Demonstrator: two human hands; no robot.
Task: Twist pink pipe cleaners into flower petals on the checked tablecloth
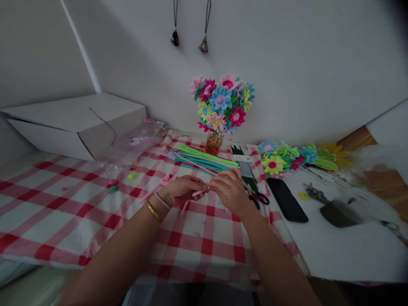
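My left hand (186,190) and my right hand (228,189) meet above the checked cloth, fingertips pinched together. Between them runs a light pink pipe cleaner (199,193), gripped by both; part of it is hidden by my fingers. More pink pipe cleaners (162,182) lie on the cloth behind my left hand. Just beyond the hands is a bundle of green and teal pipe cleaners (204,159). Black-handled scissors (262,198) rest to the right of my right hand.
A glass vase (214,142) of fuzzy flowers stands at the back. On the left are a white box (79,123), a clear plastic bag (137,142) and small pompoms (113,188). To the right lie a black phone (287,199), keys (315,192) and more fuzzy flowers (273,165).
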